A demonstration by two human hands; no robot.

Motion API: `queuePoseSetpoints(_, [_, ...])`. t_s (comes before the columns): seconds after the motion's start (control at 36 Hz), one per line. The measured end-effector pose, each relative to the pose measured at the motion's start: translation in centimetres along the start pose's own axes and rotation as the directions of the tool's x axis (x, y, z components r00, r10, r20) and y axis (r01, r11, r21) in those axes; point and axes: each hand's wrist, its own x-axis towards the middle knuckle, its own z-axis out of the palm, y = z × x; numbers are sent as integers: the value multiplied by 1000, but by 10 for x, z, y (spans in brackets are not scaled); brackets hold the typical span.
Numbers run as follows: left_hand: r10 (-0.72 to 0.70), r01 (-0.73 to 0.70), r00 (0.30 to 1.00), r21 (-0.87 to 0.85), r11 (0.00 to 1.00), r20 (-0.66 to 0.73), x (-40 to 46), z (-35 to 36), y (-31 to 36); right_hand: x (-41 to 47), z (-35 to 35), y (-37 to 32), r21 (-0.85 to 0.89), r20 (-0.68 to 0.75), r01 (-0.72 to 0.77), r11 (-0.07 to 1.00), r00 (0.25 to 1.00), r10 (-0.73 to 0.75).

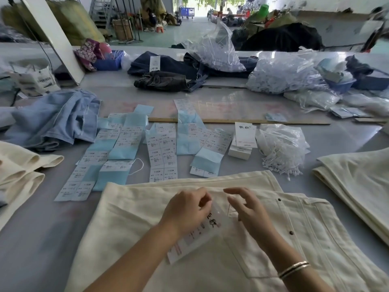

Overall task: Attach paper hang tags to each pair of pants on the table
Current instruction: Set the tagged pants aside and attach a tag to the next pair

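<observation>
Cream pants [147,218] flat on bench [42,239], pocket up. Left hand [187,209] pinches hang tag [195,237]; right hand [246,207] loosely curled, holding nothing visible, probably threading.

A clothing workshop — a big one, like a factory hall. Long grey worktop [315,133] piled with pants: cream pants [273,239] up front, more cream ones folded at each side, light blue jeans [56,119] at the left, dark jeans [166,66] farther back. Rows of printed size stickers [162,150] on blue backing laid out flat. A stack of white hang tags [245,134] beside a bundle of white tag strings [282,150]. Clear bags [284,74] stuffed with more white bits. Blue plastic baskets [109,62] at the back. Past the worktop — a wide concrete floor, big sacks [71,17], metal stairs [101,9], a blue cart [187,11] by an open doorway.
</observation>
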Motion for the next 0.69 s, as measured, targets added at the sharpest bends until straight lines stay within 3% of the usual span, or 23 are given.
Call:
queuePoseSetpoints(0.08, [-8,0,999,-187,982,-40,7,4,13,-4,0,-3,-22,11,56,998,998,-56])
queuePoseSetpoints(0.19, [-23,20,1000,-415,910,-2,17,14,31,-11,-7,-2,211,-55,-37,977,997,49])
queuePoseSetpoints(0.31, [-83,87,996,-519,850,31,30,32,51,-21,-36,1,427,-123,-102,899,978,169])
queuePoseSetpoints(0.39, [-110,123,992,-457,881,55,45,53,67,-29,-72,6,531,-185,-134,837,945,269])
queuePoseSetpoints(0.56, [53,-19,990,-252,968,128,77,100,117,-41,-144,13,573,-250,-250,781,853,457])
queuePoseSetpoints(0.69, [118,-103,962,-73,992,246,96,132,151,-40,-174,16,372,-243,-408,834,824,512])
